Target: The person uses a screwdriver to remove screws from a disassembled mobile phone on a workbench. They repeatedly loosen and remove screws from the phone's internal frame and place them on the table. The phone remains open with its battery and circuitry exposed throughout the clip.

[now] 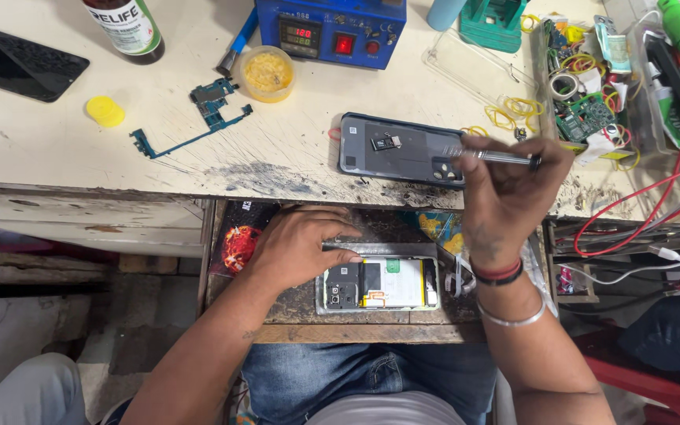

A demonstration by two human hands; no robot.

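The opened phone (379, 285) lies flat on a pulled-out wooden board below the bench edge, back removed, showing a pale battery, a dark camera block at its left end and a small green part on top. Its upper left corner touches the left hand (fingers spread over the frame's edge). The slim metal tool (491, 157), silver with a dark tip end, sits nearly level in the right hand, above the grey back cover (400, 149) resting inner side up on the bench.
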